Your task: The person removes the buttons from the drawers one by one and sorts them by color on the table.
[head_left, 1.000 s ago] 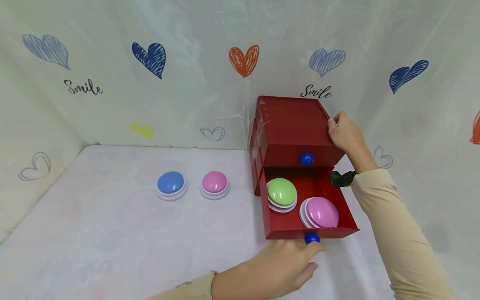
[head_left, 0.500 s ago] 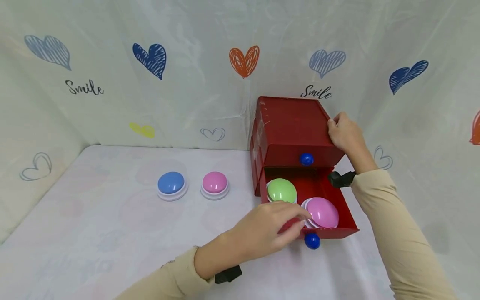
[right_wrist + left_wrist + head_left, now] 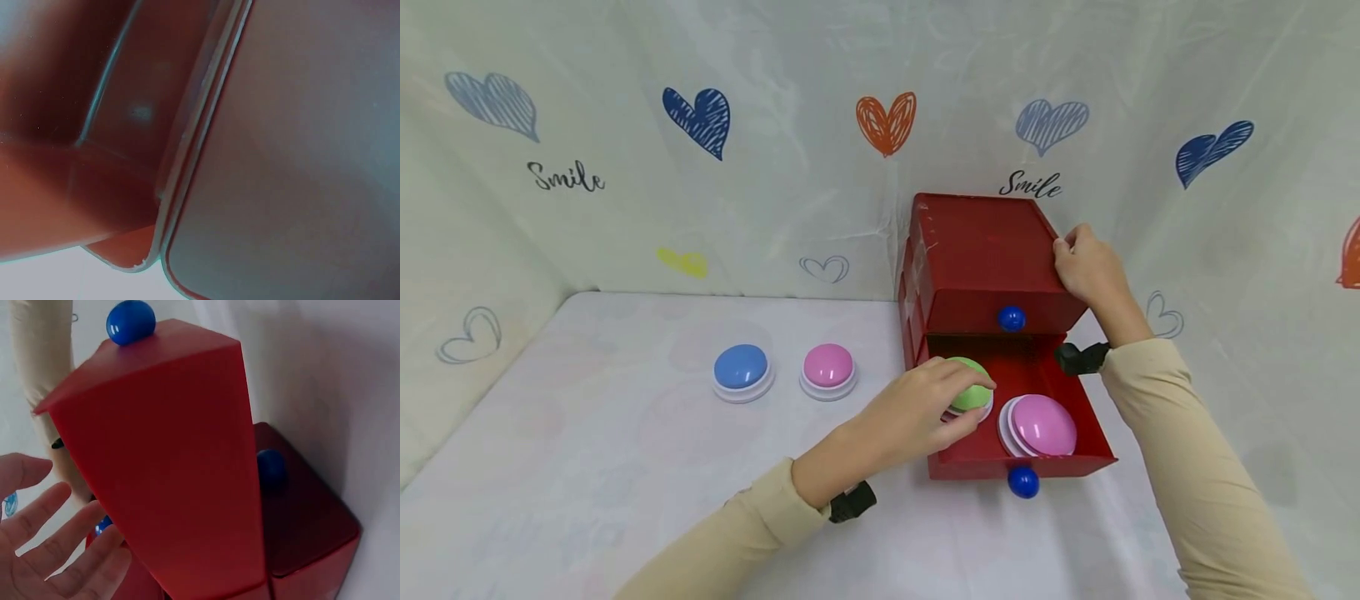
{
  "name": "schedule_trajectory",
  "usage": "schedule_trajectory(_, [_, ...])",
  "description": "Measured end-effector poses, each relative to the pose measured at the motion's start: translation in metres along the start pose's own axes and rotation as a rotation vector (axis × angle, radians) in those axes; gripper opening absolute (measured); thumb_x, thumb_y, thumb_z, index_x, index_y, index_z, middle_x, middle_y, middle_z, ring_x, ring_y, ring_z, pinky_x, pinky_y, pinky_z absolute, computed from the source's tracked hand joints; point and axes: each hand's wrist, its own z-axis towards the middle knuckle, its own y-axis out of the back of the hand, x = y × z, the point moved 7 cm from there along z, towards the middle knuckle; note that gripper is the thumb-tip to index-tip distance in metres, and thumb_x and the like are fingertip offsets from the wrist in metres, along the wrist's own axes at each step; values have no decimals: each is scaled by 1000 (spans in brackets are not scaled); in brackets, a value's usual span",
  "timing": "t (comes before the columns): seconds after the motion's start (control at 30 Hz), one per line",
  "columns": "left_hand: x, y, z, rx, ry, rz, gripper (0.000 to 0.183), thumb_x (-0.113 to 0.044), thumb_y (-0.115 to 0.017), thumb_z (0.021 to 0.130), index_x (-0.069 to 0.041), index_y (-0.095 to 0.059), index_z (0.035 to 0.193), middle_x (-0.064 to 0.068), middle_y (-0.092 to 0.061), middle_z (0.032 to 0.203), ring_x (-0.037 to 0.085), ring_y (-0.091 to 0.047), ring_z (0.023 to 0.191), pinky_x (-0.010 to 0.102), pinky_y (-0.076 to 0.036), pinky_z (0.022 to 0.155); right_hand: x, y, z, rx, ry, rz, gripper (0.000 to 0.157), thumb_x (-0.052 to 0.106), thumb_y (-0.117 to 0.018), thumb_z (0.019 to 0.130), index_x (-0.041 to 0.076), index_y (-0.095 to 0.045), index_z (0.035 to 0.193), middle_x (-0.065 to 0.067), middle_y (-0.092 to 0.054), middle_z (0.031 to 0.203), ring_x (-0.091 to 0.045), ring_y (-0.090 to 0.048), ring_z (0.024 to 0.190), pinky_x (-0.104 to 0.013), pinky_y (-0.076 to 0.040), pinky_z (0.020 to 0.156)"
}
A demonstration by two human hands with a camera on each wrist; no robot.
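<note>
A red drawer cabinet [image 3: 988, 242] stands at the right, its lower drawer [image 3: 958, 468] pulled out. Inside lie a green domed push light [image 3: 976, 390] on a white base and a larger pink one [image 3: 1043, 425]. My left hand [image 3: 913, 408] reaches over the drawer's left side, thumb and fingers spread about the green light and partly hiding it; firm contact cannot be made out. In the left wrist view the left hand's fingers [image 3: 59, 550] are apart beside the drawer. My right hand [image 3: 1093, 268] grips the cabinet's upper right edge; its own wrist view shows only red cabinet walls [image 3: 294, 156].
A blue push light [image 3: 741, 367] and a small pink push light [image 3: 828, 367] sit on the white table left of the cabinet. Blue knobs mark the upper drawer [image 3: 1012, 318] and the open drawer's front. A heart-printed curtain [image 3: 775, 192] hangs behind.
My left hand has left the lower drawer's knob and moved up over the drawer to the green light. The right hand has stayed on the cabinet edge.
</note>
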Motion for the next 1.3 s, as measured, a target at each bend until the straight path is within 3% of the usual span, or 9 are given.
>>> schedule_trajectory(0.33, [13,-11,17,87,-60,196,46,-42,-64,83,-21,-57,123,-1,-57,126,15,-50,117,30,-44,96,0,-1,0,1,-7,0,41,31,-28,99,-3,-41,116,-24,-53,93,-31,-55,73,-31,-48,53])
schedule_trajectory(0.53, [24,-18,21,178,-14,283,50,-47,-64,80,-24,-55,125,-2,-55,127,16,-47,119,33,-39,101,1,0,0,-13,1,-10,41,32,-28,99,-3,-42,114,-23,-53,92,-31,-55,73,-33,-46,54])
schedule_trajectory(0.97, [35,-31,27,277,29,425,49,-51,-59,82,-26,-55,124,-3,-57,121,14,-51,110,32,-37,99,-1,0,0,-14,18,-15,41,32,-27,99,-4,-41,112,-23,-53,88,-31,-54,72,-33,-44,54])
schedule_trajectory(1.3, [35,-39,35,427,151,483,66,-56,-63,79,-28,-41,135,1,-52,127,16,-51,115,38,-30,107,1,1,0,-12,18,-16,42,32,-28,99,-4,-42,113,-23,-53,89,-30,-55,71,-31,-44,52])
